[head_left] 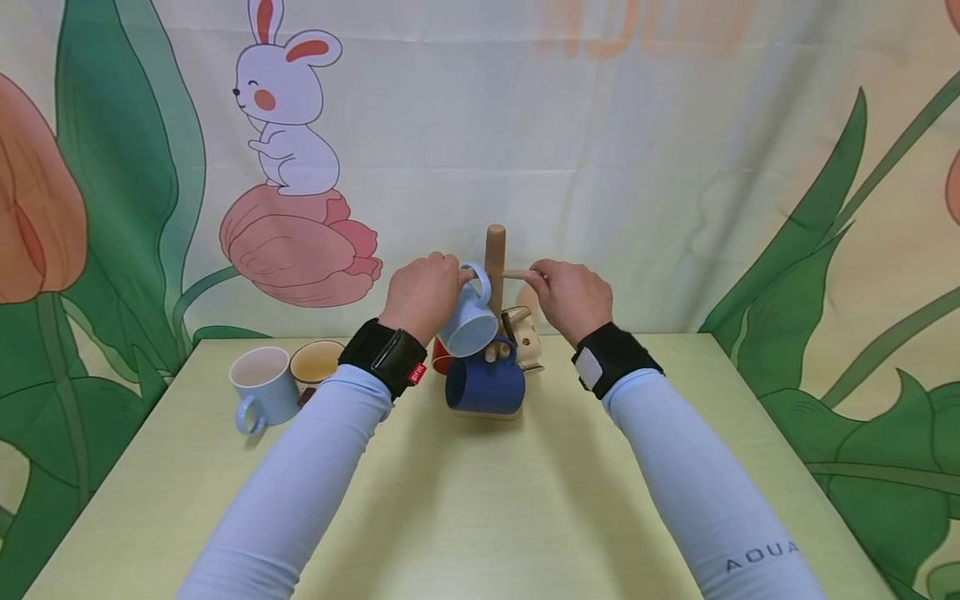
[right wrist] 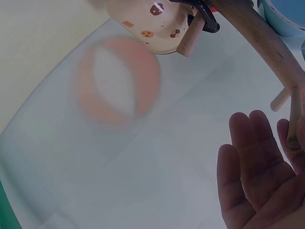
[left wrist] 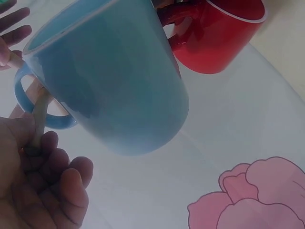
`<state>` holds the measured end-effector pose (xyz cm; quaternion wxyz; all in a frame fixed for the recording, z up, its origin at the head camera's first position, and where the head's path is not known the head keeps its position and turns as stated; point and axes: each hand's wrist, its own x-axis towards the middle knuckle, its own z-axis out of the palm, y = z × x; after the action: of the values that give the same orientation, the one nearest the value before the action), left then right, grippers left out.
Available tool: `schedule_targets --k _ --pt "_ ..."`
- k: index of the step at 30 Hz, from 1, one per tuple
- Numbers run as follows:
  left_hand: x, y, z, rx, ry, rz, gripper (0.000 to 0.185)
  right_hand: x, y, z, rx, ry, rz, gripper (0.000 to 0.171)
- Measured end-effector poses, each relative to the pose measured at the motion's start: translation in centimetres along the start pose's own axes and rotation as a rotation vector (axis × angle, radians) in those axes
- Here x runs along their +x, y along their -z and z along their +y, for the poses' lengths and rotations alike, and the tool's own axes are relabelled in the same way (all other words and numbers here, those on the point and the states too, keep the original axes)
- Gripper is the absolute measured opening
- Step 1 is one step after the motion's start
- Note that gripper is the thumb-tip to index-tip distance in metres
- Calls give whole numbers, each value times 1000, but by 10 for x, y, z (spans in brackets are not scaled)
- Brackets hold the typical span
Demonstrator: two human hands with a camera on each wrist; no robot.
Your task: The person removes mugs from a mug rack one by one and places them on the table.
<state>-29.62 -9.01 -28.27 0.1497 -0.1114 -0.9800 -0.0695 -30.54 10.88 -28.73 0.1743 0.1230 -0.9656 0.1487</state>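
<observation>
A wooden mug rack (head_left: 494,250) stands at the back of the table. A light blue mug (head_left: 468,327) (left wrist: 114,81) hangs tilted by its handle on the rack's left peg. My left hand (head_left: 452,273) (left wrist: 40,143) curls its fingers round that peg's end, right beside the handle. My right hand (head_left: 538,275) (right wrist: 286,138) pinches the tip of the right peg (head_left: 516,273) (right wrist: 296,109). Lower on the rack hang a dark blue mug (head_left: 486,385), a red mug (head_left: 439,358) (left wrist: 219,38) and a cream mug with cookie prints (head_left: 527,337) (right wrist: 143,21).
On the yellow-green table (head_left: 480,500), left of the rack, stand a pale blue mug (head_left: 258,385) and a tan mug (head_left: 317,362), both upright. A cloth backdrop with a rabbit and leaves hangs right behind the table.
</observation>
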Motion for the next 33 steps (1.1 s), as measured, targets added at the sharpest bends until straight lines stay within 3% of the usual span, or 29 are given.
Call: schedule_targets --k 5,13,20,27,33 --pt "-3 2 4 -4 -29 8 41 4 1 3 10 -20 -17 34" --pt "-8 0 8 70 -70 75 39 13 3 6 30 -38 -90 34" --pt "-11 0 10 75 -93 78 34 18 3 5 38 -47 -113 34" --pt "-12 -2 12 150 -134 82 30 21 3 7 59 -52 -145 35" --pt "-13 -2 15 100 -125 85 34 26 4 9 69 -51 -171 37"
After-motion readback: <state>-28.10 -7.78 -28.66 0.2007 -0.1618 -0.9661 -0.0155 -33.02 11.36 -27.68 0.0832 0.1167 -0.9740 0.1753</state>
